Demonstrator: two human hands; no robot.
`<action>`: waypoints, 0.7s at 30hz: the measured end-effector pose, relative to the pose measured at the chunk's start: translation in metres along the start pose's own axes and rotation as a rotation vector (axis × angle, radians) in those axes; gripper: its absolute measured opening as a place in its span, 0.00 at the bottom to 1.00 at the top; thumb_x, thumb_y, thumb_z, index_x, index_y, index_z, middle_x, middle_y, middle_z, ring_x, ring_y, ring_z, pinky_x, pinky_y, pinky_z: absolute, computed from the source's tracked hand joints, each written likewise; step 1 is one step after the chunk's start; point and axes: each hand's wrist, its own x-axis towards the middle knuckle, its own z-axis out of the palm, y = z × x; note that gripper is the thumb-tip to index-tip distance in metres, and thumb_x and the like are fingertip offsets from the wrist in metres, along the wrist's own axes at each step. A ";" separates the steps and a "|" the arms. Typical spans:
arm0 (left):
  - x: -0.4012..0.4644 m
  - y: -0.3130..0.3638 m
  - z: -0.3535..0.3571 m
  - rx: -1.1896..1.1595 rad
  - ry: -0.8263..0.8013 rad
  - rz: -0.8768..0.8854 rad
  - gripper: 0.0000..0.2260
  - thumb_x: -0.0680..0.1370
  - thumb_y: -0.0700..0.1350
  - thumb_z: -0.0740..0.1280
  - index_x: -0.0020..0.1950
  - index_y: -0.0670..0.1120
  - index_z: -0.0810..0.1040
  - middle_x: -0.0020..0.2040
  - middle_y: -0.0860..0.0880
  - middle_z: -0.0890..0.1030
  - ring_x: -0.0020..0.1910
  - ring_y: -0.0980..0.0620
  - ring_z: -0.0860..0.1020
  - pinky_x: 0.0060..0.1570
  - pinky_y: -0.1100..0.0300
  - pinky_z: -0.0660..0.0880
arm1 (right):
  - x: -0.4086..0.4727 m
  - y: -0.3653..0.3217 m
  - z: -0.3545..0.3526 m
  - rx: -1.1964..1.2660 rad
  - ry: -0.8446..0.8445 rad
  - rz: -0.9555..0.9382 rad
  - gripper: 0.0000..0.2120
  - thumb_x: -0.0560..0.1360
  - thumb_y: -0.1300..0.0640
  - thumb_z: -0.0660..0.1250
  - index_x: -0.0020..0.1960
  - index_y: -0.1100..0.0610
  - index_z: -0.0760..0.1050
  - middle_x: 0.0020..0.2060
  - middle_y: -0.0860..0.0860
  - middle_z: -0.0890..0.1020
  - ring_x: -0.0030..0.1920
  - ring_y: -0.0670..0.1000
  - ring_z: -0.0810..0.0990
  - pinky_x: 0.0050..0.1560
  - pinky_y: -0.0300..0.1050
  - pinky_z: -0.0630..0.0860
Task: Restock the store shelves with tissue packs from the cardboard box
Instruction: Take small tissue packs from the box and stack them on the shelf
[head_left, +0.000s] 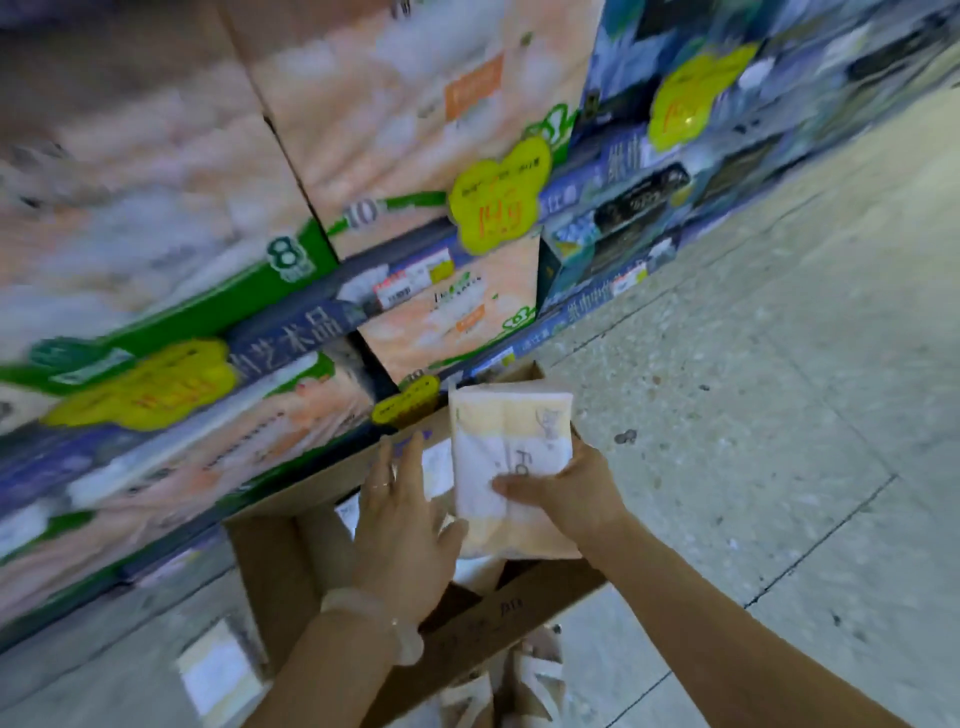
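Fingers (511, 488) of the right hand (576, 491) were curled round the lower right part of a tissue pack (511, 452), the thumb lying across its printed face. The pack was held above the open cardboard box (291, 561), its long axis running away from the person toward the shelves (291, 332), its far short end uppermost in the view. Its near end was partly hidden by both hands, and the print on its face was only partly legible.

The left hand (402, 519) lay just beside the pack's left edge, fingers straight and slightly spread over the box opening, holding nothing; whether it touched the pack could not be told. A pale bracelet (363, 613) circled the left wrist.

The box stood on the speckled floor (753, 389) against the lowest shelf. Its interior was largely hidden by the hands and the pack. The shelves carried large peach-coloured tissue bundles (415, 104) and yellow price tags (498, 197), strongly blurred at left. Pale shoes (540, 670) showed at the lower edge, partly cut off.
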 end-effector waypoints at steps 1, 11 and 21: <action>-0.014 0.011 -0.019 -0.010 0.027 0.012 0.37 0.77 0.47 0.65 0.76 0.52 0.42 0.76 0.52 0.38 0.76 0.50 0.43 0.68 0.56 0.59 | -0.017 -0.020 -0.003 -0.008 -0.013 -0.025 0.15 0.63 0.64 0.78 0.40 0.50 0.77 0.34 0.41 0.81 0.37 0.43 0.81 0.30 0.31 0.74; -0.146 0.076 -0.189 0.064 0.297 0.138 0.39 0.78 0.52 0.63 0.75 0.52 0.36 0.75 0.55 0.35 0.76 0.51 0.39 0.73 0.56 0.51 | -0.171 -0.187 -0.001 -0.258 -0.245 -0.318 0.14 0.63 0.66 0.79 0.39 0.51 0.78 0.36 0.44 0.83 0.37 0.41 0.83 0.41 0.40 0.81; -0.306 0.003 -0.308 0.005 0.650 0.065 0.43 0.76 0.54 0.65 0.62 0.61 0.25 0.69 0.61 0.31 0.76 0.54 0.42 0.72 0.59 0.58 | -0.326 -0.318 0.116 -0.719 -0.592 -0.646 0.17 0.65 0.60 0.78 0.48 0.45 0.77 0.42 0.39 0.80 0.45 0.45 0.79 0.46 0.43 0.78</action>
